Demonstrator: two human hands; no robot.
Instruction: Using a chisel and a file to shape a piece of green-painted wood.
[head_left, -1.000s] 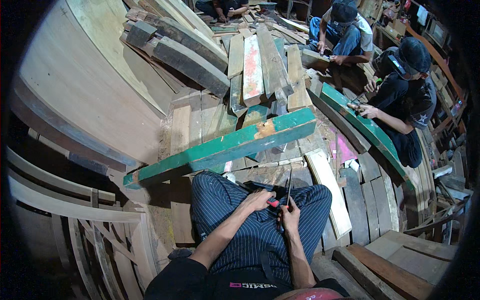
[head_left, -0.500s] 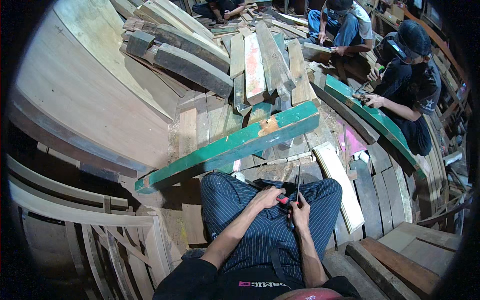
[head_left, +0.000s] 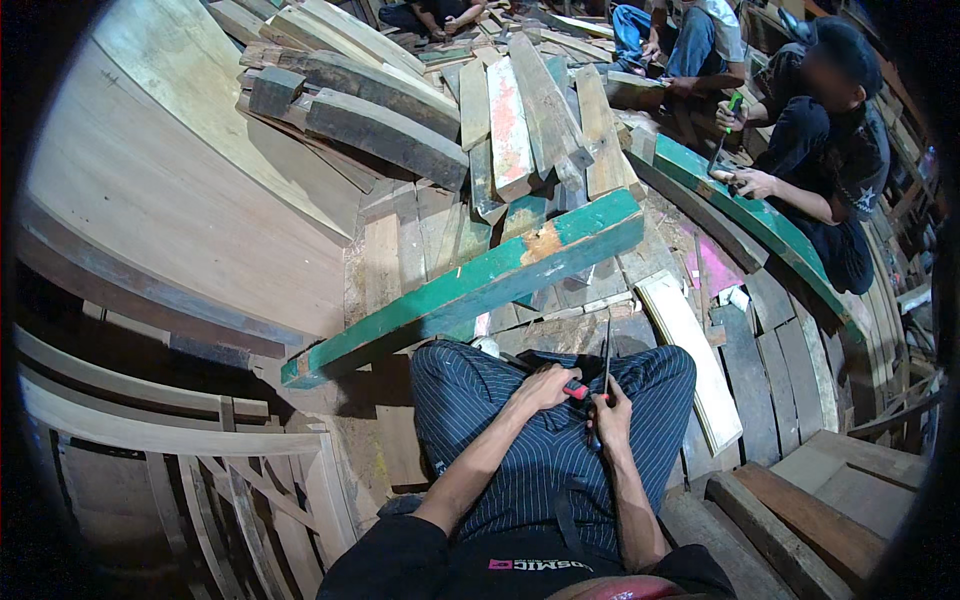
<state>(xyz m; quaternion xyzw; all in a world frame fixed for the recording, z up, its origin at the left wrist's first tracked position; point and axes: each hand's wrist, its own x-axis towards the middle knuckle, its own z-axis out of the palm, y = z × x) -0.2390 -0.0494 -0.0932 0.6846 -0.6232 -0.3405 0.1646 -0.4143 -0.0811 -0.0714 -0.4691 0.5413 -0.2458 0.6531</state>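
My left hand (head_left: pixel 548 387) is closed over my lap around a tool with a red-and-black handle (head_left: pixel 575 388); the rest of that tool is hidden. Close beside it, my right hand (head_left: pixel 612 418) is closed on a thin, dark, blade-like tool (head_left: pixel 607 350) that points away from me. A bluish end shows below the right hand, and a bit of red sits near its thumb. Exactly what kind these tools are I cannot make out. Just beyond my knees, a long green-painted wooden beam (head_left: pixel 470 285) lies slantwise, with a bare worn patch near its right end.
Behind the beam lies a heap of wood offcuts (head_left: pixel 530 110). A pale board (head_left: pixel 690 360) rests right of my knee. Large curved panels (head_left: pixel 180 210) stand at the left, above a wooden frame (head_left: pixel 180 435). A co-worker (head_left: pixel 820 150) works over another green beam (head_left: pixel 750 220); others sit farther back.
The view has shifted slightly, while my hands keep their grips over my lap. At the right, the co-worker's green-handled tool has come up more upright.
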